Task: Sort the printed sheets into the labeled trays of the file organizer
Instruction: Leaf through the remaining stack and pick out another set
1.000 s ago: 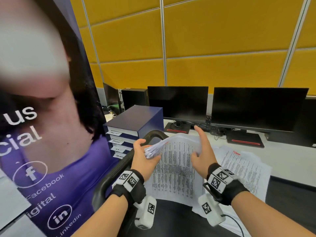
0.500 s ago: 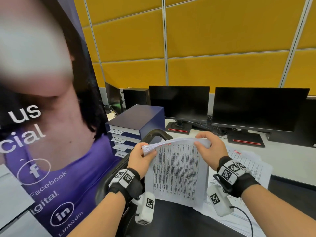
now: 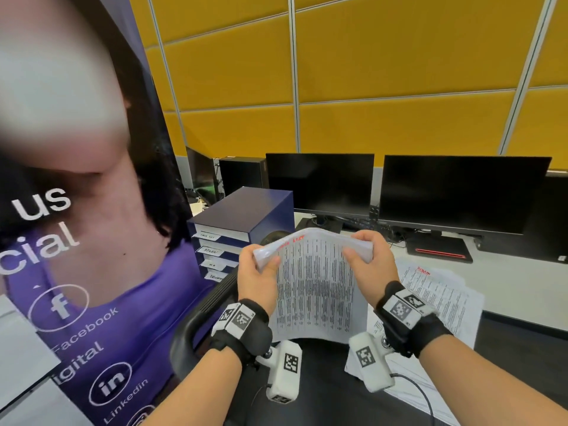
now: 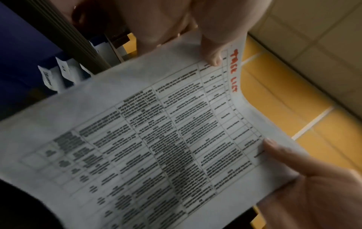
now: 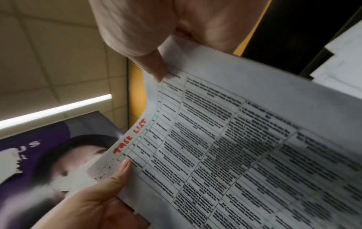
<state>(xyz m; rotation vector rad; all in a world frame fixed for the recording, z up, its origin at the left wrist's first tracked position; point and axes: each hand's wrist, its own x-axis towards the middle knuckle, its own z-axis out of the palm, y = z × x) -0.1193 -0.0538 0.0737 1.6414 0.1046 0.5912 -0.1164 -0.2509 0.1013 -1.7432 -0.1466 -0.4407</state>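
Left hand: the left hand point(image 3: 258, 279) pinches the top left corner of the bundle, thumb on the printed face, fingers curled behind; a black wrist strap with markers sits below it
Right hand: the right hand point(image 3: 367, 264) grips the top right corner the same way, thumb on the front
Held sheets: the sheets point(image 3: 316, 290) hang between both hands above a dark chair; the top edge bows upward; the front page carries a dense table with "TASK LIST" in red at its head
Loose pile: more printed sheets point(image 3: 442, 298) lie fanned on the white counter point(image 3: 507, 272), just right of the right hand; one bears a red heading, too small to read
File organizer: the dark blue file organizer point(image 3: 246, 216) stands on the counter beyond the left hand; its stacked trays show white handwritten labels
Far: two dark monitors point(image 3: 461, 192) stand before a yellow panelled wall; a purple banner point(image 3: 76, 272) fills the left side
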